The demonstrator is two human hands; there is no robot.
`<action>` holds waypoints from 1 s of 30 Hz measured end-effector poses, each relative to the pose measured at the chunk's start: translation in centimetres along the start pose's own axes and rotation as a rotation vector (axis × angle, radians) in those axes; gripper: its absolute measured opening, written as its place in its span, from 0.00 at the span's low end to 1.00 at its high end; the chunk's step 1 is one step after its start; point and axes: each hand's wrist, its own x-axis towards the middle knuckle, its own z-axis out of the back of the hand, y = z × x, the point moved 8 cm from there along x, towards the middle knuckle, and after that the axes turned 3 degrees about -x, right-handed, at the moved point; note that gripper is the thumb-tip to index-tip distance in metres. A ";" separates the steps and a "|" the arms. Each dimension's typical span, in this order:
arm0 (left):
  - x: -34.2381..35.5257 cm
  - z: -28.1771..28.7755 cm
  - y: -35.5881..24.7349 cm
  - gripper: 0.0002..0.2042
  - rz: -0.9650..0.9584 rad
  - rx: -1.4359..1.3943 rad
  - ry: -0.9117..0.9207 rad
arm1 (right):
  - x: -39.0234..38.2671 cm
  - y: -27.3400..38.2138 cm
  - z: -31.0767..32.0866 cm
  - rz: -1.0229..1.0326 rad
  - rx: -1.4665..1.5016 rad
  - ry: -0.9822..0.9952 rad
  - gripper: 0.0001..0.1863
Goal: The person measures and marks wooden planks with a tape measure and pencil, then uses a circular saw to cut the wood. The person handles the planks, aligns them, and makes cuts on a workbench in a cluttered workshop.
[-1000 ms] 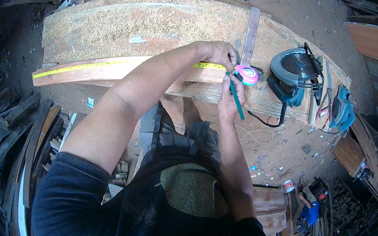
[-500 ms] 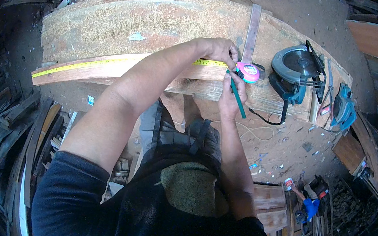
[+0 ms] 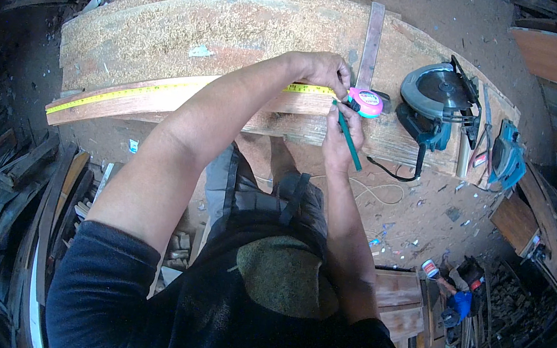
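Note:
A long pale wooden board (image 3: 162,98) lies along the near edge of the bench. The yellow blade of a pink tape measure (image 3: 368,103) is stretched over it from the board's left end, passing under my left forearm. My left hand (image 3: 326,72) is closed, its fingers pinching the tape blade beside the case. Just below, my right hand (image 3: 342,139) grips a green pencil (image 3: 350,142), one end at the board near the tape case. The exact contact at that end is too small to tell.
The sawdust-strewn bench (image 3: 261,29) also carries a flat metal bar (image 3: 371,46), a circular saw (image 3: 437,99) and a teal power tool (image 3: 507,157) to the right. A loose cord (image 3: 388,187) trails on the floor. Scrap wood (image 3: 21,170) is piled at the left.

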 end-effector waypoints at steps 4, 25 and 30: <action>-0.1 0.1 -0.3 0.11 -0.010 0.003 -0.018 | 0.1 0.5 0.1 0.059 -0.012 -0.031 0.09; -0.2 -0.1 -0.5 0.10 -0.010 -0.052 -0.001 | 0.2 0.2 0.0 0.030 -0.061 -0.019 0.10; 0.1 0.0 -0.1 0.10 -0.009 -0.068 0.018 | 0.3 0.5 -0.1 0.012 -0.075 -0.009 0.10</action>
